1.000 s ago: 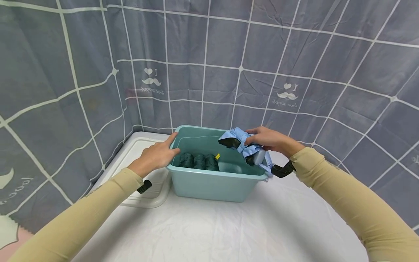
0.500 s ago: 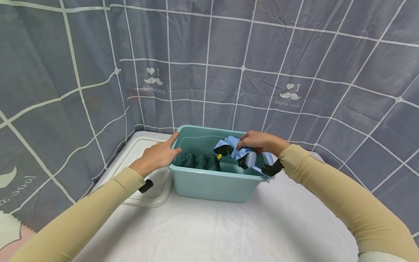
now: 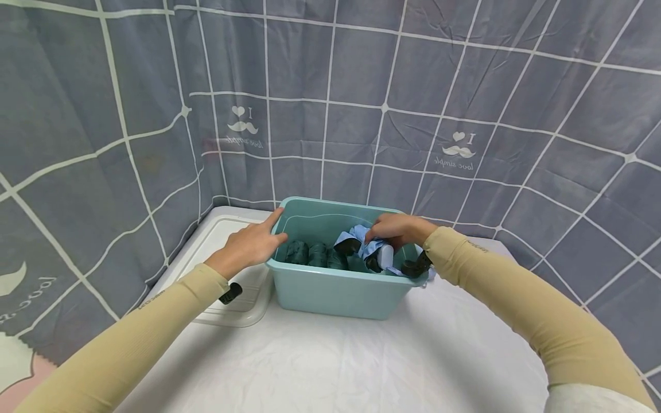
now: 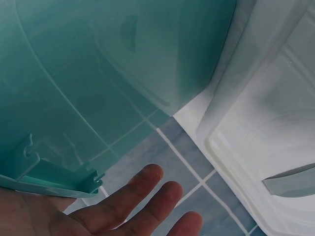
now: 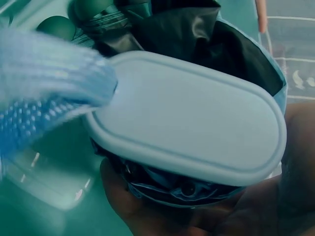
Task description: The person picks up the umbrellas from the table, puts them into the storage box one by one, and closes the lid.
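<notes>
My right hand [image 3: 395,228] reaches inside the light-blue plastic bin [image 3: 330,292] at its right half. It grips a loosely gathered blue umbrella [image 3: 357,235] with black lining. The umbrella's pale oval handle end [image 5: 192,118] fills the middle of the right wrist view, with fingers curled below it. A blue strap [image 5: 49,73] hangs across that end. My left hand [image 3: 250,244] rests at the bin's left rim, thumb over the edge. In the left wrist view its fingers [image 4: 147,179] stretch out straight beside the bin's outer wall.
Three dark green bundles [image 3: 317,254] sit in a row in the bin's left part. A white lid [image 3: 248,304] lies to the left, partly behind my left arm. White cloth [image 3: 330,361] covers the table, and a grey checked curtain [image 3: 351,132] hangs behind.
My right hand has moved left and down, carrying the umbrella from above the bin's right rim to inside it. My left hand has stayed at the rim.
</notes>
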Available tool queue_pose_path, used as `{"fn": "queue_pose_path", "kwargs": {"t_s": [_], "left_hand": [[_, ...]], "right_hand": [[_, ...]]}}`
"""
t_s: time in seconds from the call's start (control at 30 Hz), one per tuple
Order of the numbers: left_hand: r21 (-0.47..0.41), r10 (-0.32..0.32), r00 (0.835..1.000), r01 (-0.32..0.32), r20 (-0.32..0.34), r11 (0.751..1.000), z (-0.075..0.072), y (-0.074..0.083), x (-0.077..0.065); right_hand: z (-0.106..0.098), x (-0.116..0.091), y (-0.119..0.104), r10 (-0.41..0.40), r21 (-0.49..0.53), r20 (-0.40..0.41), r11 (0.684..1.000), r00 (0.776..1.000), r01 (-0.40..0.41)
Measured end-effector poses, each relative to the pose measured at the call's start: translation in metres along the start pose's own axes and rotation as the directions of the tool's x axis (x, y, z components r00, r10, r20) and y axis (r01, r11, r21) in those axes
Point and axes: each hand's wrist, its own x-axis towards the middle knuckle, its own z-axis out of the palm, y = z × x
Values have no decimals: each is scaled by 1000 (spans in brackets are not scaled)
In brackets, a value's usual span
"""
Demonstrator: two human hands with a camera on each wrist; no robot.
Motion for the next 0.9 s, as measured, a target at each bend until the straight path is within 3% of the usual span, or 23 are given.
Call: {"fn": "queue_pose_path", "kwargs": {"t_s": [0.47, 0.73, 0.9], "left_hand": [[3, -11, 1000, 11, 4, 1000, -1, 1, -2], [-2, -10, 1000, 10, 2, 1000, 1, 1, -1], [2, -5, 1000, 5, -9, 1000, 0, 0, -1]], "right_hand": [[13, 18, -6, 68, 43, 76, 996, 995, -72], [12, 26, -9, 104, -48, 126, 994, 987, -99], [12, 29, -9, 126, -32, 180, 992, 976, -122]]}}
